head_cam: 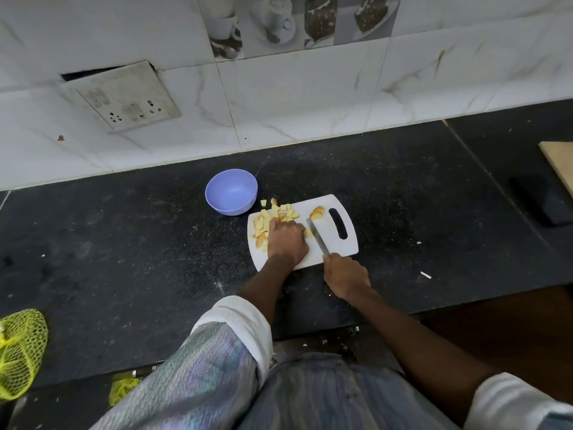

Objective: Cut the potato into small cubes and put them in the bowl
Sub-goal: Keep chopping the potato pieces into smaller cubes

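A white cutting board [336, 246] lies on the black counter. Several yellow potato cubes [280, 212] are heaped on its left and far side. A few uncut potato slices [317, 212] lie near the board's handle slot. My left hand [286, 242] rests knuckles up on the board, its fingers curled over a potato piece [308, 232] beside the blade. My right hand [345, 276] grips the handle of a knife [317, 235], whose blade points away from me onto the board, right next to that piece. A blue bowl [231, 191] stands empty just beyond the board's left corner.
A tiled wall with a switch plate [121, 96] rises behind the counter. A yellow mesh bag [20, 352] lies at the near left edge. A wooden board [559, 162] and a dark object [545, 203] sit at the far right. Small scraps dot the counter.
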